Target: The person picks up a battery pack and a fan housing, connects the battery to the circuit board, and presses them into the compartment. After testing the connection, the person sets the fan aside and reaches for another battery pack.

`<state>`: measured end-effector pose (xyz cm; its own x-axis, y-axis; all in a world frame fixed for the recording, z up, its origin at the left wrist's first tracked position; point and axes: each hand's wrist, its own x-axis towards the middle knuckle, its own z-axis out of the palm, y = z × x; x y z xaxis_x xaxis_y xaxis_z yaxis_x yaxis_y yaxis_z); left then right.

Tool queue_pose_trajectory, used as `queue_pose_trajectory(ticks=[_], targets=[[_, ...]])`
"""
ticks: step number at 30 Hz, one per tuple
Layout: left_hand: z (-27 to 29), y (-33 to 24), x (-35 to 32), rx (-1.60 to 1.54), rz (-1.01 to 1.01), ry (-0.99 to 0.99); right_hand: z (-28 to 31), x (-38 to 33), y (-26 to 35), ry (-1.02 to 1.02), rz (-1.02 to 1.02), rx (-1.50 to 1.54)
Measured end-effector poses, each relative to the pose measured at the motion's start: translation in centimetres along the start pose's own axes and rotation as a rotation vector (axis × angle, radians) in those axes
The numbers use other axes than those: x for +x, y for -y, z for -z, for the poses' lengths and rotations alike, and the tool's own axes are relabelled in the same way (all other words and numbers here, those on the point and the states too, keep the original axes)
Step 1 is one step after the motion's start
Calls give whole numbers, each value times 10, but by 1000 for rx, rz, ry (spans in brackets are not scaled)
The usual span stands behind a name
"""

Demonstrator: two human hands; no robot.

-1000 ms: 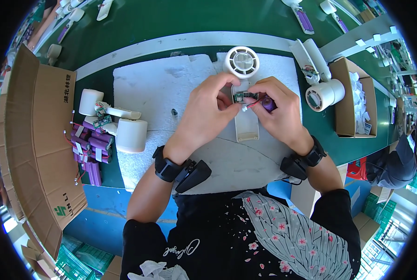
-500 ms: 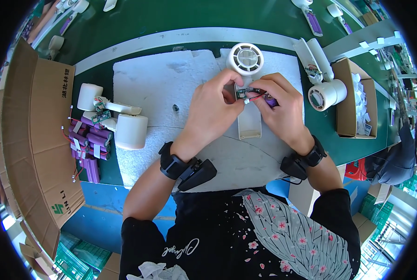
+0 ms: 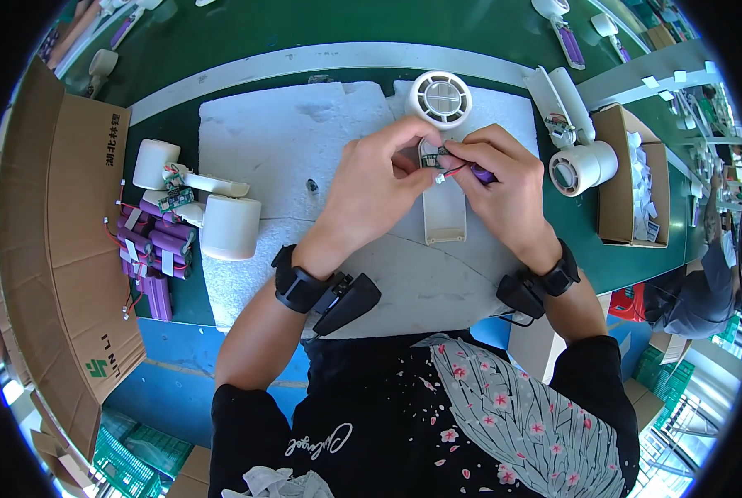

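A white handheld fan lies on the foam pad with its round grille head (image 3: 439,98) away from me and its opened handle shell (image 3: 445,217) toward me. A small green circuit board (image 3: 431,157) sits at the upper end of the shell. My left hand (image 3: 375,187) closes thumb and fingers on the board's left side. My right hand (image 3: 508,187) pinches near its right edge, with a purple battery (image 3: 483,174) tucked in the fingers. A white plug (image 3: 441,178) on red and black wires hangs between the hands. Fingers partly hide the board.
White foam (image 3: 259,141) covers the work area. Purple battery packs (image 3: 157,249) and opened fan parts (image 3: 231,226) lie left, beside a tall cardboard box (image 3: 93,232). On the right are another fan (image 3: 582,168) and a carton of small white parts (image 3: 610,187).
The circuit board now lies flatter against the upper end of the handle shell. Both hands stay almost in place, with slight finger shifts; the whole view has moved a little.
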<state>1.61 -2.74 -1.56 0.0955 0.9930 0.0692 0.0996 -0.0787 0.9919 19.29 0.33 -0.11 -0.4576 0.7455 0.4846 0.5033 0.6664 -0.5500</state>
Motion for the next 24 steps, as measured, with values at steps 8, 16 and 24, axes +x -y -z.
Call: queue_pose_trajectory(ticks=[8,16,24], targets=[[7,-3,3,233,-154,72,8,5,-2,39,-192,115],[15,-21,6,264,-11,230,21,7,-12,240,-217,307],[12,-13,4,174,-14,146,21,4,-19,210,-150,316]])
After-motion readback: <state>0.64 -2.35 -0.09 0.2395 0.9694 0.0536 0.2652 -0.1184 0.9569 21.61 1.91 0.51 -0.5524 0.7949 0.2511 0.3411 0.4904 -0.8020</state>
